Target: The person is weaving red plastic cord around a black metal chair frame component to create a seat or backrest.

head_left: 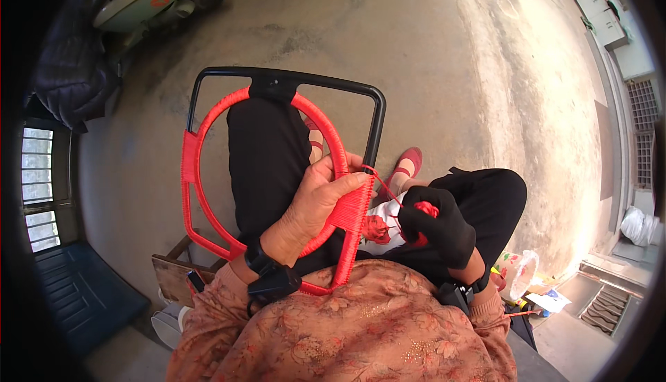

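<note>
Across my lap rests a black tubular frame (377, 122) with a ring inside it, most of it wrapped in red cord (336, 139). The top bar and upper right side are bare black. My left hand (316, 198), uncovered, grips the ring's right side where the wrapping joins the outer bar, thumb on top. In a black glove, my right hand (438, 222) is closed around a bundle of red cord (426, 209). A taut strand runs from it to the upper end of the wrapping. Red cord also shows on a white cloth or bag (385, 228) between my legs.
A scooter (149, 1) stands at the upper left beside a dark quilted cover (73, 70). A dark blue mat (94, 295) lies lower left, near a wooden stool (177, 274). At the right are a patterned bin (519, 274), a floor grate (605, 310) and a white bundle (638, 226).
</note>
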Available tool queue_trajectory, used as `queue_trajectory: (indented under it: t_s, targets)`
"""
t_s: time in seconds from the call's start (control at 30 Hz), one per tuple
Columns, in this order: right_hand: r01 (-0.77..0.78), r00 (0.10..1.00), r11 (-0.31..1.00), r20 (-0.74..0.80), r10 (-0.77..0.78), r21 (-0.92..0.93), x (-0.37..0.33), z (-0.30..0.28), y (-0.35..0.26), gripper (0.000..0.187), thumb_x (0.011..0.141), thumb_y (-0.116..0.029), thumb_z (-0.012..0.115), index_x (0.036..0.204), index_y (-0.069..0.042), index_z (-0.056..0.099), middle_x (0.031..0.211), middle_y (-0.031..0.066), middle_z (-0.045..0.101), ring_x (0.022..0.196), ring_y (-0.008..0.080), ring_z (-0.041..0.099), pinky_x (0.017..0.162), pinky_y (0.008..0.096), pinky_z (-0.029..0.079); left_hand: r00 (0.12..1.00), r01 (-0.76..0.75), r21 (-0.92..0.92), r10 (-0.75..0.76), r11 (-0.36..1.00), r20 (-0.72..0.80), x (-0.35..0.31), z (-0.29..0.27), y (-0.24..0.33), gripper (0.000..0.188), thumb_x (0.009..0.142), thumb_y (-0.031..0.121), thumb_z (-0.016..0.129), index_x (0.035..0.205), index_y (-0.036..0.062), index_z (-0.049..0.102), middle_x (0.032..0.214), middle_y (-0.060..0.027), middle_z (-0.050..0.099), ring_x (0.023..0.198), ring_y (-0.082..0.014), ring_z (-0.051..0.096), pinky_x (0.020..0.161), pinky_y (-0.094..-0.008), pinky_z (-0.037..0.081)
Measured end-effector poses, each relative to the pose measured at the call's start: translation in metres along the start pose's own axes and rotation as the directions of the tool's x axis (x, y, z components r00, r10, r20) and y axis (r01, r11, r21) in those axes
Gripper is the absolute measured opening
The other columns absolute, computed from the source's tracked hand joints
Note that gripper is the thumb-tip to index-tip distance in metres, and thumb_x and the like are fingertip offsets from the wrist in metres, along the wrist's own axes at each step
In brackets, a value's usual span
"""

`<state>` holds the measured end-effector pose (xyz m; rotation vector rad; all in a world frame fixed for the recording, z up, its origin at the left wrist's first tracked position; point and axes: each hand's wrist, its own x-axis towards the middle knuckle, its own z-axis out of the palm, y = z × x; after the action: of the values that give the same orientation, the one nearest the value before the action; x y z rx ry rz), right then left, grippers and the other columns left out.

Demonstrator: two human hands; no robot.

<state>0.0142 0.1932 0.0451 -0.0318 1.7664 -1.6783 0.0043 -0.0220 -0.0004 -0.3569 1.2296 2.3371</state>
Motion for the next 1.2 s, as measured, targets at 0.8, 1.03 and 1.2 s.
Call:
queue_trajectory:
  t_s: [0.8,1.03,1.2]
  targets:
    - [0.087,0.995,0.963,-0.078,-0.069,0.256,0.073,0.03,0.048,0.041,0.094,-0.017,0.056,0.132,-0.001,0.048,0.119,0.0109,0.061,0.108,0.0153,0.058,0.091,0.0279,0.047,0.968,-0.189,0.104,0.203,0.976,-0.145,0.0,0.006,-0.008,0.039,0.09,0.015,0.062,0.122,0.0024,0.044,0.115,-0.0104,0.054,0.095,-0.0116,0.058,0.081,-0.0272,0.051]
    - [0.28,0.954,0.679,-0.119,-0.275,0.678,0.103,0.012,0.017,0.052,0.094,-0.018,0.056,0.139,-0.001,0.037,0.129,0.014,0.053,0.119,0.0234,0.054,0.1,0.0326,0.044,0.997,0.077,-0.037,-0.077,0.996,-0.02,-0.001,-0.003,-0.002,0.034,0.092,0.014,0.059,0.122,0.0031,0.049,0.102,-0.008,0.062,0.088,-0.0144,0.064,0.075,-0.0277,0.055]
    - [0.518,0.682,0.783,-0.386,-0.621,-0.345,0.087,0.022,0.015,0.073,0.073,-0.013,0.078,0.136,-0.005,0.043,0.139,0.0157,0.044,0.126,0.0276,0.048,0.098,0.0387,0.044,0.994,-0.086,-0.173,0.097,0.981,0.058,0.002,-0.003,-0.007,0.027,0.094,0.009,0.057,0.12,0.0022,0.054,0.109,-0.005,0.062,0.098,-0.0122,0.061,0.087,-0.0276,0.051]
